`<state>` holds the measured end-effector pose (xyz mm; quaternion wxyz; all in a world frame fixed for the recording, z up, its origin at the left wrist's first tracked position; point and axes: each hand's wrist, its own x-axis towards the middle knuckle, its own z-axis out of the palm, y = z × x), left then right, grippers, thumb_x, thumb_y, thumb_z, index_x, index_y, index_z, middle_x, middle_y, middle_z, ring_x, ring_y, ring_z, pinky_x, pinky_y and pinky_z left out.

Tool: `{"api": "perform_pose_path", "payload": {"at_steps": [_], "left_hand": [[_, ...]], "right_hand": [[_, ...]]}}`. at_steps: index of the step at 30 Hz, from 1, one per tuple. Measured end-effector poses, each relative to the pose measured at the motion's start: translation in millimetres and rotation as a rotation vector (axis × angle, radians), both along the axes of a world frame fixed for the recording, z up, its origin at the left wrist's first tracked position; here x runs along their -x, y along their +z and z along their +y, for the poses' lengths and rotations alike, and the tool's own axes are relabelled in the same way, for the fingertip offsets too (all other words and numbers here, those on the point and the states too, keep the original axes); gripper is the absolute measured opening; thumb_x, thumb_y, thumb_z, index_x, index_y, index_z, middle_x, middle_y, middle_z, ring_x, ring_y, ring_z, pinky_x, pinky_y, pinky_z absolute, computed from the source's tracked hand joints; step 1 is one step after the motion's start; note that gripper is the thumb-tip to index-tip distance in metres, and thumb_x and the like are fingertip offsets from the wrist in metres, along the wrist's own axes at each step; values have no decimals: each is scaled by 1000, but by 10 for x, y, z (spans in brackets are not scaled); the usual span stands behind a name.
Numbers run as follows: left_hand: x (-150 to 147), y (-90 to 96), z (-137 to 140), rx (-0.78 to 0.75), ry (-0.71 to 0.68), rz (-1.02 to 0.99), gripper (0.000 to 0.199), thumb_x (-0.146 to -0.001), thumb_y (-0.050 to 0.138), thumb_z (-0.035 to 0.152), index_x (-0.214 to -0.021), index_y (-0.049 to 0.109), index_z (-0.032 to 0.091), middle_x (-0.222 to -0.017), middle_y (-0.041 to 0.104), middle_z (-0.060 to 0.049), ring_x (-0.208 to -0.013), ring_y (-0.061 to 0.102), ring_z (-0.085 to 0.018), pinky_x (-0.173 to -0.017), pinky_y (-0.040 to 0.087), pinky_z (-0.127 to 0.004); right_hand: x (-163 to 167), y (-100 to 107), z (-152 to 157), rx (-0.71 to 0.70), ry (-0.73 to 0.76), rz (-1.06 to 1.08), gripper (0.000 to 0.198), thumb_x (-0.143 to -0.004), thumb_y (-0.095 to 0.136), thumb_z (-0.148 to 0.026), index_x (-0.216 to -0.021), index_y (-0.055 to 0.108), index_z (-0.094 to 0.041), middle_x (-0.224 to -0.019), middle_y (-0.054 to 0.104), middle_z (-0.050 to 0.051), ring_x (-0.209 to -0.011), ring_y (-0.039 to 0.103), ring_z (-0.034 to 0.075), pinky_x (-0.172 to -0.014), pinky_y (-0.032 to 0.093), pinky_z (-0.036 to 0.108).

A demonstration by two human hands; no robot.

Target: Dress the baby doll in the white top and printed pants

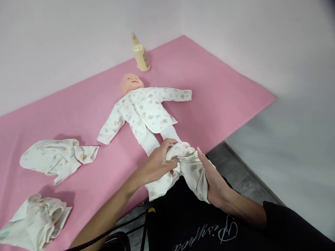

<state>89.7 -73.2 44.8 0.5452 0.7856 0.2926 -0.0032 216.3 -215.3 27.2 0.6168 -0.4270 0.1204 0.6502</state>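
Observation:
A baby doll (pixel 131 82) lies on its back, dressed in a white printed jacket (pixel 155 110) with long sleeves. Its white legs stretch toward me at the table's near edge. Around the doll's lower legs are bunched white printed baby pants (pixel 194 169), hanging partly over the edge. My left hand (pixel 159 160) pinches the gathered cloth of the pants between thumb and fingers. On the other side, my right hand (pixel 213 181) is closed on the same pants, its fingers mostly hidden behind the fabric. The doll's feet are covered by the cloth.
A pump bottle (pixel 142 58) of pale yellow liquid stands behind the doll's head, near the wall. Two crumpled printed garments lie at the left, one farther back (pixel 58 156), one nearer (pixel 37 224). A black cable (pixel 86 242) crosses the lower left. The pink table (pixel 222 88) ends just before me.

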Motion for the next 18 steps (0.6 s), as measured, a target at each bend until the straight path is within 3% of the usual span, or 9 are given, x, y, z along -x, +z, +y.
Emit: {"api": "perform_pose_path", "payload": {"at_steps": [3,6,12,18], "left_hand": [[7,11,139,47,-74,-34,38,-89,52,29,-126,45,24,-122,59,-7,-109,62,-20,-81,56,-32],[-9,-5,211,-34,-66,-1,35,-89,52,29,-123,46,23,-120,59,-6,-109,61,-20,-86,53,-33],[-47,-33,205,-355,-50,158,34,-91,44,28,-125,44,23,-99,63,-3,-82,61,-19,-68,46,-32],[-71,-38,287,-604,69,188,30,-90,43,24,-119,46,17,-90,61,-5,-74,57,-19,-62,41,-30]], "right_hand": [[-15,9,-15,-32,21,-13,51,-86,68,-53,-128,65,-23,-112,75,6,-111,68,24,-98,54,39],[-28,-12,-35,-58,54,-15,55,-85,70,-54,-129,65,-22,-113,75,7,-111,68,26,-99,53,41],[-75,-34,-87,-102,111,-7,53,-85,72,-45,-132,63,-22,-120,72,7,-120,64,26,-106,48,43],[-138,49,-192,-213,218,13,54,-88,69,-38,-139,57,-26,-132,67,6,-132,55,25,-112,41,43]]}}
